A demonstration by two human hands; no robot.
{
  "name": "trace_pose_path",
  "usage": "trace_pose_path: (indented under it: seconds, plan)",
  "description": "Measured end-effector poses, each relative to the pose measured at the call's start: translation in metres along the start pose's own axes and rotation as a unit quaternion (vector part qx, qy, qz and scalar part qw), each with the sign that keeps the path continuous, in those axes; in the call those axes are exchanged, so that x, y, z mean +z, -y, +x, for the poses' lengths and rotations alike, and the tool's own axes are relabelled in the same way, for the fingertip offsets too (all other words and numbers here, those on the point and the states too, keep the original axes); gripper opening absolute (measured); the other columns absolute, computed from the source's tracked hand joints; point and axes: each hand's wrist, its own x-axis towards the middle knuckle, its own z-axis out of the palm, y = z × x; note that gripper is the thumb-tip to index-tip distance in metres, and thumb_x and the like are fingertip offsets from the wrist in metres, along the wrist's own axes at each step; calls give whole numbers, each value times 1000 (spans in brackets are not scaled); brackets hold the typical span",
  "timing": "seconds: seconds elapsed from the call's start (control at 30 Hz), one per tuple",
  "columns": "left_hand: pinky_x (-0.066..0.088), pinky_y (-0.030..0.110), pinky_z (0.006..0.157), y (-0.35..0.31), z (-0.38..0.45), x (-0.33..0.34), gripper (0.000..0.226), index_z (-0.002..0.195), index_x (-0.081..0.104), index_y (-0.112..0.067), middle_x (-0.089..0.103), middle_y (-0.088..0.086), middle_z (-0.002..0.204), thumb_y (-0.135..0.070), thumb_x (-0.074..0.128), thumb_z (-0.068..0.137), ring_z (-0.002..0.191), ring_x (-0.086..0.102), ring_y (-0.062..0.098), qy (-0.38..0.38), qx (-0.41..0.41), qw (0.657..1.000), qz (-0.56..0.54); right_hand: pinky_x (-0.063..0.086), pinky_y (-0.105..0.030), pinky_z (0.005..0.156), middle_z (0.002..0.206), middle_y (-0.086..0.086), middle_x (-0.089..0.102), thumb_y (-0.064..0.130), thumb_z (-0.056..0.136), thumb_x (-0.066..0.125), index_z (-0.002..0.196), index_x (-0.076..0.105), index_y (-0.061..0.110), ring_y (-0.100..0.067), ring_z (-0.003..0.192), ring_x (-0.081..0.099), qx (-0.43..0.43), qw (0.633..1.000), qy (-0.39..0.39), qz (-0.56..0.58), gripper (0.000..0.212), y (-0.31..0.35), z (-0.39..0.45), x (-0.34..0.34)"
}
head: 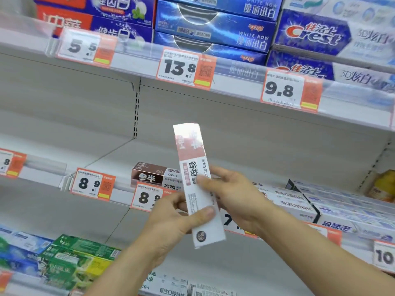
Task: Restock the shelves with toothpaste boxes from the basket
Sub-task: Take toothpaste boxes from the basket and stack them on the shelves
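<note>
I hold a long white toothpaste box with a pink-red upper band nearly upright in front of the middle shelf. My left hand grips its lower part, thumb across the front. My right hand pinches its right edge at mid-height. A matching brown and white box lies on the middle shelf behind, above an 8.9 price tag. The basket is out of view.
The top shelf holds stacked blue boxes and Crest boxes. White boxes fill the middle shelf at right. Green boxes sit lower left. The middle shelf's left bay shows bare shelf and back panel.
</note>
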Motion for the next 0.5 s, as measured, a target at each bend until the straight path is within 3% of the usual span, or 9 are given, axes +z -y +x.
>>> trace_pose_path:
  seconds: [0.1, 0.17, 0.23, 0.3, 0.37, 0.43, 0.5]
  plan:
    - [62, 35, 77, -3, -1, 7, 47, 103, 73, -15, 78, 4, 95, -37, 81, 63, 89, 75, 23, -5, 17, 1000, 8, 61, -42, 83, 105, -5, 77, 7, 88, 72, 129, 64, 22, -28, 94, 75, 22, 999, 21, -43, 44, 7, 6, 1]
    - [58, 24, 82, -11, 3, 3, 40, 106, 72, -18, 77, -8, 96, -46, 71, 76, 92, 72, 8, 8, 68, 994, 84, 61, -40, 78, 104, -7, 77, 3, 85, 75, 127, 65, 22, -28, 92, 75, 13, 999, 20, -30, 47, 20, 12, 0]
    - [50, 14, 80, -12, 18, -10, 34, 110, 68, -23, 74, -12, 98, -48, 64, 88, 90, 66, -4, -58, 118, 977, 166, 61, -36, 73, 102, -8, 77, 0, 80, 78, 126, 67, 20, -26, 88, 75, -28, 998, 2, -51, 51, 37, 26, 0]
    - [50, 23, 88, -12, 34, -29, 30, 115, 63, -25, 68, -10, 105, -41, 67, 90, 98, 62, 1, -191, 146, 947, 215, 61, -34, 80, 102, -3, 77, 3, 74, 85, 128, 66, 21, -18, 87, 74, -116, 976, -38, -183, 60, 51, 46, -1]
    - [44, 34, 98, -8, 49, -51, 37, 121, 59, -17, 61, 1, 117, -32, 69, 89, 113, 55, 17, -287, 170, 902, 274, 57, -29, 91, 108, 7, 75, 9, 69, 88, 131, 65, 25, -8, 93, 71, -192, 914, -68, -351, 68, 61, 70, -1]
    - [37, 38, 104, -3, 60, -71, 50, 132, 51, -10, 54, 9, 129, -31, 68, 90, 123, 45, 25, -309, 163, 871, 345, 51, -19, 90, 117, 9, 72, 12, 71, 84, 134, 63, 28, -5, 99, 68, -211, 864, -71, -452, 68, 66, 93, 0]
    - [34, 41, 109, 0, 69, -85, 63, 142, 42, -8, 52, 11, 137, -37, 66, 92, 131, 40, 28, -294, 134, 870, 371, 46, -15, 89, 124, 6, 69, 12, 74, 85, 132, 64, 27, -7, 102, 65, -192, 853, -51, -482, 64, 66, 114, 0]
